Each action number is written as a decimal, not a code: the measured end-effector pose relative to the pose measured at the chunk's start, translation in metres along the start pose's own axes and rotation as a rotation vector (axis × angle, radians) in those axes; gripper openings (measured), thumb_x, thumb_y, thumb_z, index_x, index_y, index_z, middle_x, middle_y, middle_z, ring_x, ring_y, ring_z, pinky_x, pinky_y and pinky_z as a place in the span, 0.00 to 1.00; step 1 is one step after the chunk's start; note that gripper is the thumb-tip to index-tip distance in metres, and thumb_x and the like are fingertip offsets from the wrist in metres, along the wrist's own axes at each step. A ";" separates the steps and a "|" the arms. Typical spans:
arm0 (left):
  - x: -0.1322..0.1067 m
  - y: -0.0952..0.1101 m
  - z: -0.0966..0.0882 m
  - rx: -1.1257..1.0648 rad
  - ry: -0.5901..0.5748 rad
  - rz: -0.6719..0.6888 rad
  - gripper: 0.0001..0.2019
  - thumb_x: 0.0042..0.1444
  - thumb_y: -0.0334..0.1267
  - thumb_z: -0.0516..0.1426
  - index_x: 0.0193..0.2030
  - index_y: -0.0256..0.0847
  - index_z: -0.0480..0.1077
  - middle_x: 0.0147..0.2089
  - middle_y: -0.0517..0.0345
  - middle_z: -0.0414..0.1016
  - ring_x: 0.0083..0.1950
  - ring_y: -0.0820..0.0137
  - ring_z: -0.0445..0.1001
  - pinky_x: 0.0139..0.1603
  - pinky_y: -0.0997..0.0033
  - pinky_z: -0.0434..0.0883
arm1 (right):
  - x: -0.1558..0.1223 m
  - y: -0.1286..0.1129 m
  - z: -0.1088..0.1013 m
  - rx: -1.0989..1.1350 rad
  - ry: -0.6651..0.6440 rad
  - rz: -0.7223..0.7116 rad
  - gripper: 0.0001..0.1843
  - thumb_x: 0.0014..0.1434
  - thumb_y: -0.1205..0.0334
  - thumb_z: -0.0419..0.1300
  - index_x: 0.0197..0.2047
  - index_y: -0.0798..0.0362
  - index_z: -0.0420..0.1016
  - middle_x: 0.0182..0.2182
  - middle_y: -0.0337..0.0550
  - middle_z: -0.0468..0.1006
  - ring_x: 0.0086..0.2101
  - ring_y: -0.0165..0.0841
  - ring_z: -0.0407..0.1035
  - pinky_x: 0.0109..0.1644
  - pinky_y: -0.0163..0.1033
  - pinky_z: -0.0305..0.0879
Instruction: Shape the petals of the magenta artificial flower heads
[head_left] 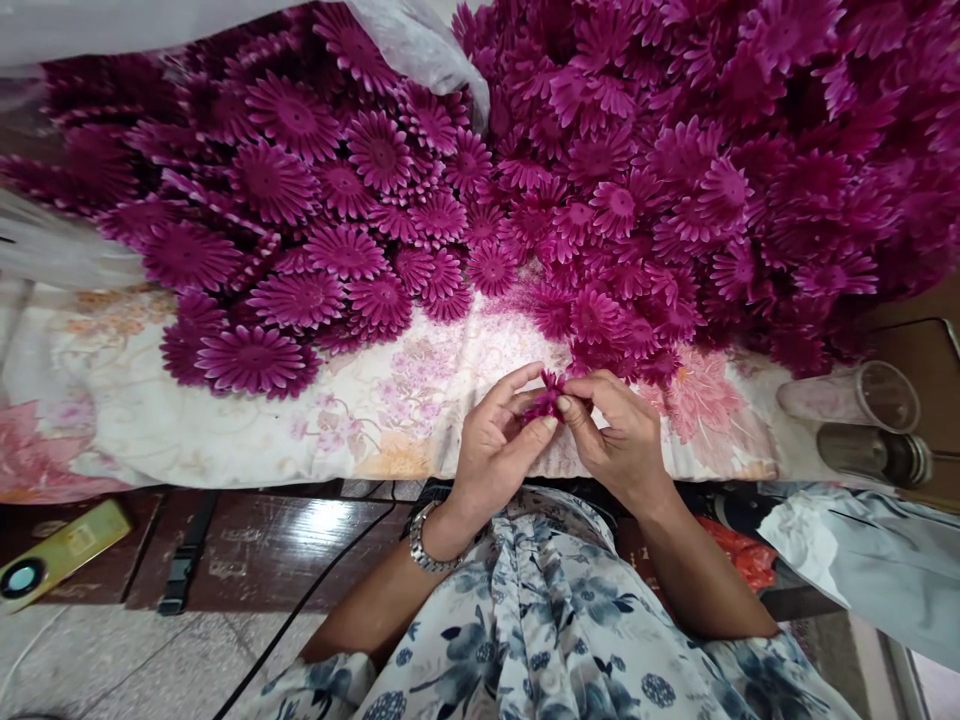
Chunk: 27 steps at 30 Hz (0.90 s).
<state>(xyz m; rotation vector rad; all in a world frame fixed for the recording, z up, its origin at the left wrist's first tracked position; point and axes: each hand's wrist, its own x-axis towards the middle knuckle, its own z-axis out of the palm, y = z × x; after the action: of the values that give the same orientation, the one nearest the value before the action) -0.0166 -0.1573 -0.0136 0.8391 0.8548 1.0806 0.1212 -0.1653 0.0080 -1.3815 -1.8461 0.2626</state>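
Between my two hands, just above the near edge of the cloth, is a small magenta artificial flower. My left hand, with a metal watch on its wrist, pinches the flower from the left with thumb and fingers. From the other side, the thumb and index finger of my right hand close on the flower's right edge. Fingers cover part of it. Flat stacks of magenta petal layers lie at the back left. A big heap of fuller magenta flowers fills the back right.
A floral cloth covers the table. Clear plastic sheeting overhangs the left stacks. At the right edge lie a plastic cup and a jar. Below left, a yellow-green phone and a black strap rest on a brown bench.
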 end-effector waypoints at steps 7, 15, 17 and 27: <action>0.000 -0.008 -0.007 0.032 -0.002 0.029 0.10 0.54 0.38 0.60 0.43 0.42 0.78 0.42 0.57 0.81 0.44 0.69 0.76 0.50 0.71 0.71 | 0.003 -0.004 -0.001 -0.205 -0.008 -0.118 0.05 0.62 0.71 0.52 0.35 0.54 0.68 0.26 0.42 0.72 0.30 0.30 0.67 0.34 0.34 0.65; 0.005 0.018 -0.002 -0.194 0.070 -0.176 0.09 0.43 0.40 0.66 0.29 0.36 0.76 0.27 0.56 0.79 0.28 0.67 0.78 0.37 0.60 0.78 | 0.035 0.048 -0.058 -0.631 0.315 0.023 0.11 0.61 0.68 0.51 0.43 0.56 0.73 0.31 0.48 0.71 0.34 0.36 0.67 0.38 0.41 0.65; 0.005 0.021 0.001 -0.219 0.071 -0.209 0.10 0.42 0.40 0.67 0.29 0.36 0.76 0.27 0.56 0.79 0.29 0.67 0.78 0.39 0.57 0.78 | 0.036 0.046 -0.062 -0.643 0.317 0.053 0.15 0.61 0.65 0.53 0.50 0.55 0.71 0.38 0.51 0.72 0.41 0.40 0.67 0.44 0.46 0.65; 0.002 0.011 0.004 -0.147 -0.006 -0.145 0.04 0.47 0.34 0.62 0.29 0.36 0.75 0.28 0.60 0.74 0.32 0.75 0.70 0.37 0.75 0.70 | 0.011 0.008 0.000 0.120 -0.161 -0.002 0.05 0.58 0.64 0.60 0.32 0.53 0.67 0.25 0.37 0.68 0.28 0.27 0.64 0.30 0.33 0.62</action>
<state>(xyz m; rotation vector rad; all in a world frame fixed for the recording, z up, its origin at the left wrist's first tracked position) -0.0163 -0.1531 -0.0028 0.6472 0.8088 0.9999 0.1261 -0.1526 0.0089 -1.3085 -1.9283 0.4883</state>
